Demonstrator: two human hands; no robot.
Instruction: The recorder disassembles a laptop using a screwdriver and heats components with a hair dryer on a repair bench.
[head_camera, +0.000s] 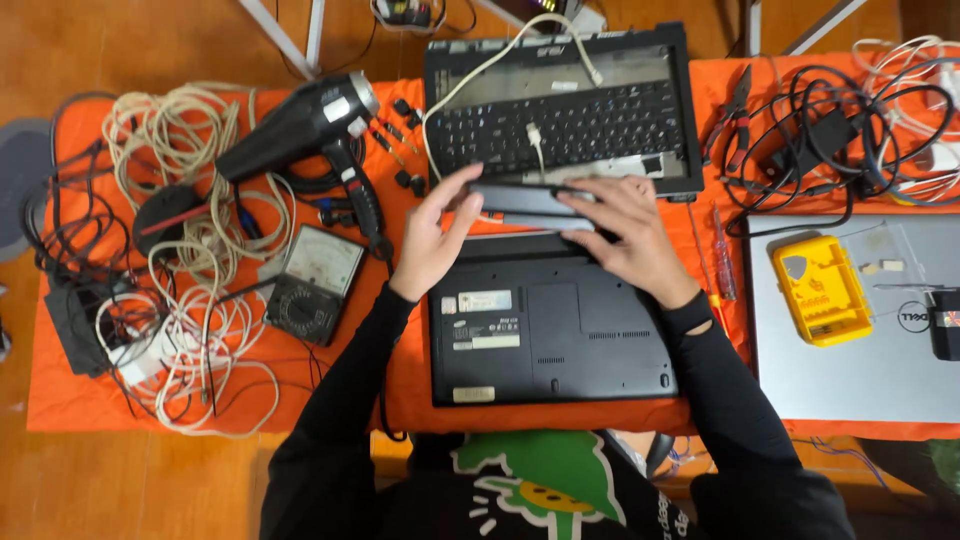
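A black laptop (550, 330) lies upside down on the orange cloth in front of me. Both my hands hold a long grey-black battery pack (525, 203) at its far edge. My left hand (432, 240) grips the pack's left end, thumb on top. My right hand (625, 240) presses on its right end, fingers spread over it. The pack is tilted slightly above the laptop's battery bay.
Beyond lies a stripped laptop base with keyboard (565, 115) and a white cable. A black heat gun (310, 125), an analogue multimeter (315, 283) and tangled cables (180, 300) fill the left. On the right are pliers (735, 110), screwdrivers (722, 255), a silver laptop (860, 330) and a yellow bit case (820, 290).
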